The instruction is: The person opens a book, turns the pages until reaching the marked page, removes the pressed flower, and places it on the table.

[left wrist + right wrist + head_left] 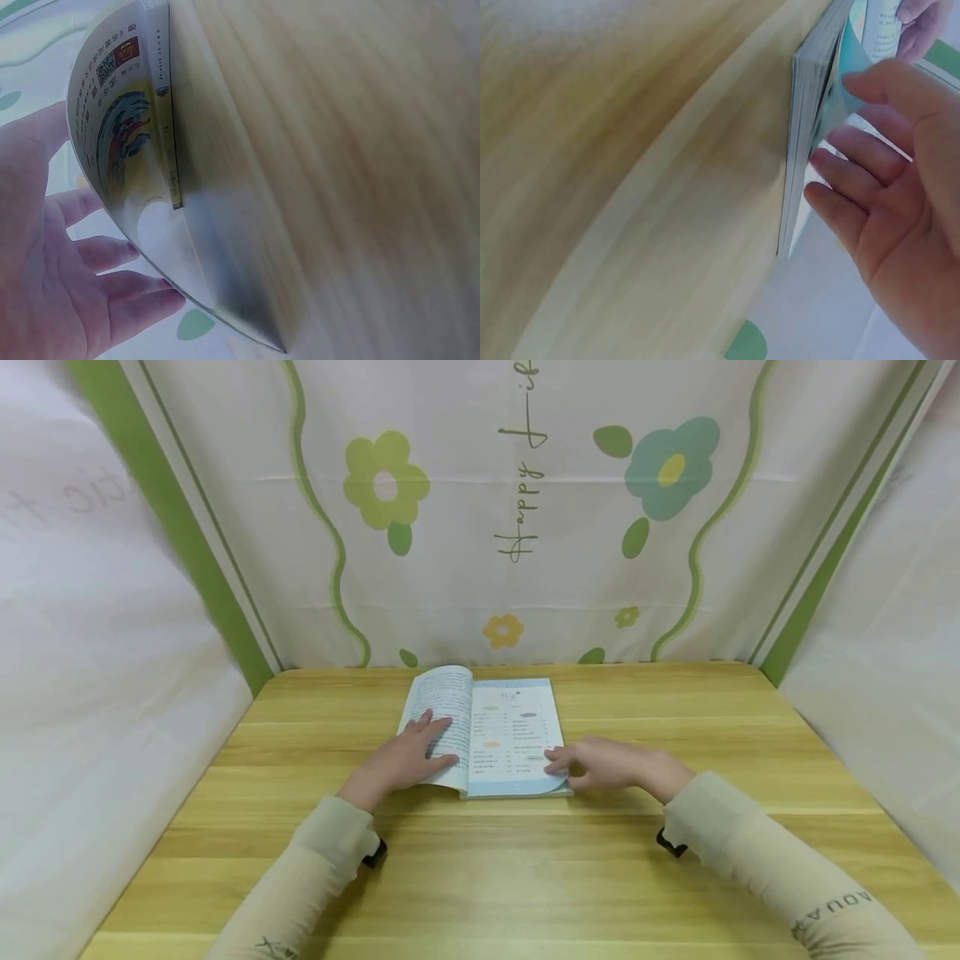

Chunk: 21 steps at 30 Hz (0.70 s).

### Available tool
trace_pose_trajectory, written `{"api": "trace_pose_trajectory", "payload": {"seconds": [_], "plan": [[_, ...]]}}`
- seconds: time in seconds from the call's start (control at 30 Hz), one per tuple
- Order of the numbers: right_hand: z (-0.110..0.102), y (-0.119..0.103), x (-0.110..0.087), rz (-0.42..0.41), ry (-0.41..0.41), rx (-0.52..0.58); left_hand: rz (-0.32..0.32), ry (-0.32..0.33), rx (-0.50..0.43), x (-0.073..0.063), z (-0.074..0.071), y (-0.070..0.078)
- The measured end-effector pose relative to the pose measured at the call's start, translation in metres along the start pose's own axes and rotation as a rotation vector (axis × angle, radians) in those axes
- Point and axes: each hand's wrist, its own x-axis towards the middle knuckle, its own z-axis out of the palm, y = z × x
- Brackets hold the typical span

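A paperback book (pixel 487 781) lies open on the wooden table, its left side bowed upward. My left hand (pixel 408 756) rests on the printed left page with fingers spread. From below, the left wrist view shows the curved cover (pixel 124 127), with the left fingers (pixel 109 251) along its outer side. At the lower right corner of the blue-edged right page (pixel 510 785), my right hand (pixel 592 762) pinches the lifted corner. In the right wrist view, the thumb (pixel 877 82) touches this curled page (pixel 853 64), and the other fingers sit close to the page stack (pixel 806 112).
The wooden table (pixel 510 877) extends around the book on all sides. A white cloth with printed flowers (pixel 465 527) hangs behind the table's far edge. White cloth panels (pixel 97 652) with green bands stand at the left and right sides.
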Motion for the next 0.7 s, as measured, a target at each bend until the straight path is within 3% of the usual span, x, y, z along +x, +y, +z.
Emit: {"api": "trace_pose_trajectory", "payload": {"seconds": [0.2,0.4,0.57,0.7], "plan": [[0.004,0.0,0.003,0.008,0.093,-0.072,0.005,-0.002,-0.005,-0.001,-0.001,0.003],[0.006,-0.002,0.008,0.151,0.179,-0.078,-0.001,-0.002,-0.002,0.0,0.002,0.003],[0.007,-0.005,0.014,0.244,0.298,0.028,0.0,-0.004,-0.004,0.0,0.001,0.003],[0.008,-0.006,0.018,0.222,0.365,0.156,0.003,-0.003,0.0,0.0,0.0,0.003]]}}
